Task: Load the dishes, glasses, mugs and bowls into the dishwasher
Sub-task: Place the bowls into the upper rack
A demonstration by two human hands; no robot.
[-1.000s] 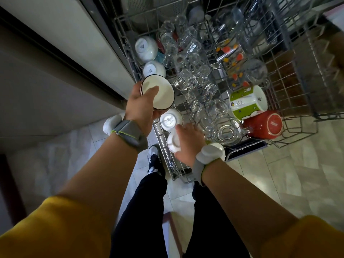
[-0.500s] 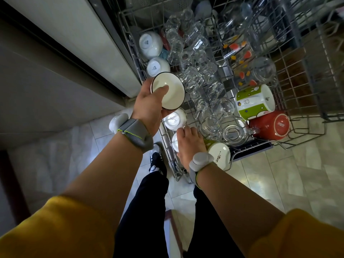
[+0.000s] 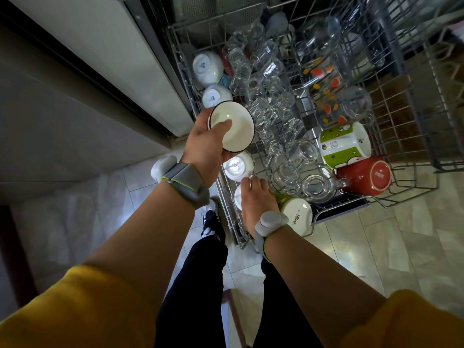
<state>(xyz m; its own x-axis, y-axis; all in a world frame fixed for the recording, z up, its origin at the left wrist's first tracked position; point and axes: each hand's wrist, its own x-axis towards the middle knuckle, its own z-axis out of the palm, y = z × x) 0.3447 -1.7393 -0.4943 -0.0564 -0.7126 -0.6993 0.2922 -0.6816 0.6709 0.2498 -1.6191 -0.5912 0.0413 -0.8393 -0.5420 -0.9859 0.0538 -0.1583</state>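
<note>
So, writing first: the white bowls in the rack (image 3: 414,182) have small dark marks on their bases, too tiny to read, and the red mug (image 3: 364,175) has white lettering I can't make out either. The green mug (image 3: 345,144) shows cartoon rabbits. Left hand (image 3: 206,151) has its grip curled around a black-rimmed white bowl (image 3: 236,124), thumb inside, held above the rack's left edge. Right hand (image 3: 256,202) curls its fingers over a white bowl (image 3: 238,197) at the rack's near-left corner.
</note>
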